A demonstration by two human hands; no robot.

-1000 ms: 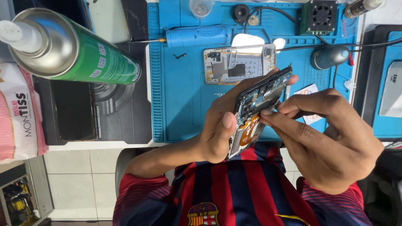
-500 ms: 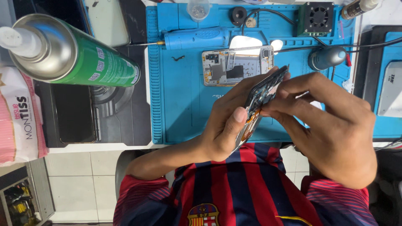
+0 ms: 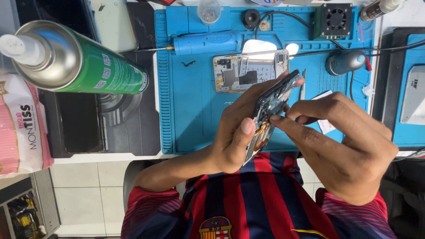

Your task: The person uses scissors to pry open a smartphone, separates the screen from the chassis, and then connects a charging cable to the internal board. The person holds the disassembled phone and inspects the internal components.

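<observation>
Above the blue mat [image 3: 195, 115] on my worktop, my left hand [image 3: 232, 132] is gripping the opened phone [image 3: 270, 110] edge-on while my right hand [image 3: 349, 146] fingers [image 3: 283, 118] are pinching inside it; pulling hard, I judge, could be tearing the orange flex

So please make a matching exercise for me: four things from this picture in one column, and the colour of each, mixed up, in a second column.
Things:
1. spray can
2. work mat
3. electric screwdriver
4. small fan

Places or colours:
A. black square, top right of the mat
B. green body, lying at the left
C. blue, lying along the mat's upper part
D. blue, under the opened phone frame

Pairs: 1-B, 2-D, 3-C, 4-A
</observation>
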